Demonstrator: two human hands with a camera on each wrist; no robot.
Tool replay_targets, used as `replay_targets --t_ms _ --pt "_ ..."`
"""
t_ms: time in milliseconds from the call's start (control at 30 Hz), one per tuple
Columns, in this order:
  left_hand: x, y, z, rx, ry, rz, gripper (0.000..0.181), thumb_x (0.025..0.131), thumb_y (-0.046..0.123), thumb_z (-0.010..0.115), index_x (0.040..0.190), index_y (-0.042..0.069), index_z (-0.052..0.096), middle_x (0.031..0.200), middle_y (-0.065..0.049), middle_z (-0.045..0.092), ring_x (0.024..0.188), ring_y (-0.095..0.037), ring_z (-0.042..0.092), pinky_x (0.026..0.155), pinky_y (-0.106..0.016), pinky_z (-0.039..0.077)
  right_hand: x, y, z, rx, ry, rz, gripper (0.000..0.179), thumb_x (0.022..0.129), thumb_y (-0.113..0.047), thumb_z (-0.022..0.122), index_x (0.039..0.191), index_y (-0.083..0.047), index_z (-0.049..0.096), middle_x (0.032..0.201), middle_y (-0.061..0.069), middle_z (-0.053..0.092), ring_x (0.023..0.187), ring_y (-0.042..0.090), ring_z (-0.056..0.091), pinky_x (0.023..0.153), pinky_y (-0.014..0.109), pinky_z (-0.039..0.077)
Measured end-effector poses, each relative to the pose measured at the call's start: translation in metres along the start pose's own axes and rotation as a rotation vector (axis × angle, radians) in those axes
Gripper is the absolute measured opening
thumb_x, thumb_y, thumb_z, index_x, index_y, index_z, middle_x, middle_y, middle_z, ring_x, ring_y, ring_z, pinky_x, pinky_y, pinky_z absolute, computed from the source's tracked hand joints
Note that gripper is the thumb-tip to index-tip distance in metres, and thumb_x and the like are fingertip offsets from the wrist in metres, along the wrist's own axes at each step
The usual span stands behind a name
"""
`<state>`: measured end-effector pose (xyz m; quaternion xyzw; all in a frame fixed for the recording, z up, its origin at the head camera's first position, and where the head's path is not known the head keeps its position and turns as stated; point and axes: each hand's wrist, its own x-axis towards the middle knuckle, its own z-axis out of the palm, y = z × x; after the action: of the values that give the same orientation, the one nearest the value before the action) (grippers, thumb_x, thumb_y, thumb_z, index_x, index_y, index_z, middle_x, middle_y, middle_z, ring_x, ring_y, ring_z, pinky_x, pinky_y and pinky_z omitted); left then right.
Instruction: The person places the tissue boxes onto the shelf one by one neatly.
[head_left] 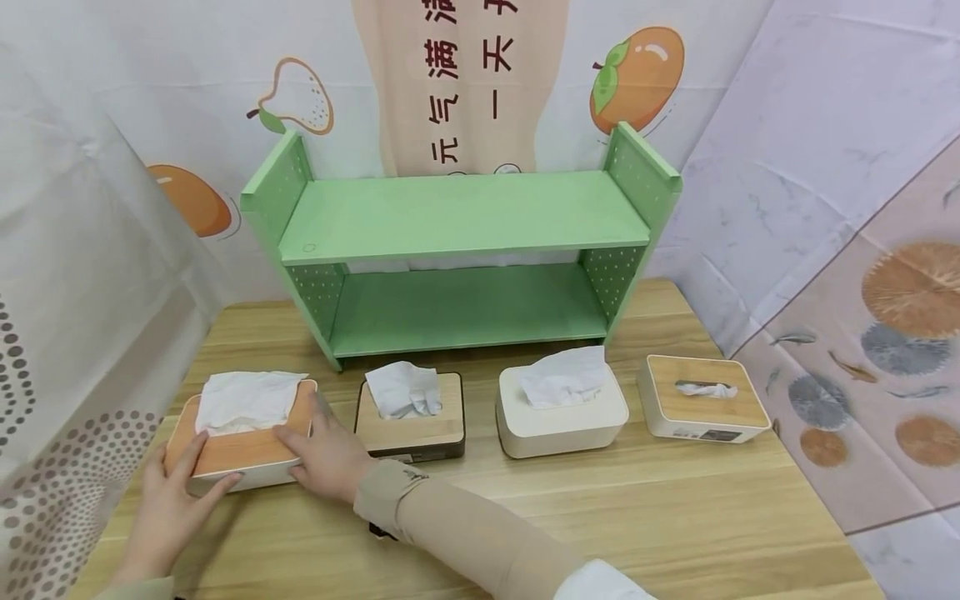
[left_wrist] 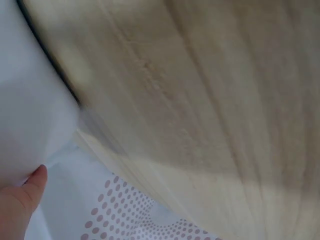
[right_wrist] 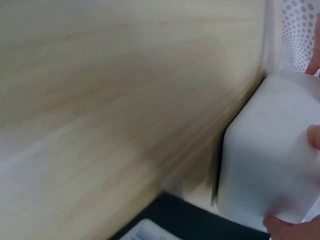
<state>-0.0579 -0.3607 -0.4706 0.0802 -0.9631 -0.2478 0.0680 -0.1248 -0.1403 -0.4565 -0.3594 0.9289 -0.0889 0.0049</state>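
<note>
At the table's left stands a tissue box (head_left: 247, 454) with white walls, an orange-brown lid and a white tissue sticking up from its slot. My left hand (head_left: 168, 508) grips its front left corner, thumb along the front wall and a finger on the lid. On the opposite end, my right hand (head_left: 333, 454) holds it with fingers at the lid's edge and front side. The right wrist view shows the white wall (right_wrist: 270, 150) with fingertips of both hands against it. In the left wrist view, one fingertip (left_wrist: 37, 182) touches the pale wall.
Right of the held box stand a dark-sided tissue box (head_left: 412, 429), a cream one (head_left: 562, 421) and a white one with a wooden lid (head_left: 705, 400). A green two-tier shelf (head_left: 465, 217) stands behind them on the wooden table (head_left: 637, 517). Printed cloth hangs around.
</note>
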Motion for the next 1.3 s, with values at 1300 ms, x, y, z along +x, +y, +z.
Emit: replay_targets --t_ms 1300 --pt "-0.010 0.029 -0.001 -0.288 0.544 0.157 0.081 0.050 0.031 0.089 0.116 -0.007 0.062 0.140 -0.038 0.031 0.131 -0.054 0.027 0.102 -0.072 0.020 -0.014 -0.004 0.004 0.516 0.375 0.066 0.050 0.086 -0.033 0.070 0.132 -0.021 0.053 0.150 0.017 0.033 0.131 0.021 0.044 0.099 0.017 0.041"
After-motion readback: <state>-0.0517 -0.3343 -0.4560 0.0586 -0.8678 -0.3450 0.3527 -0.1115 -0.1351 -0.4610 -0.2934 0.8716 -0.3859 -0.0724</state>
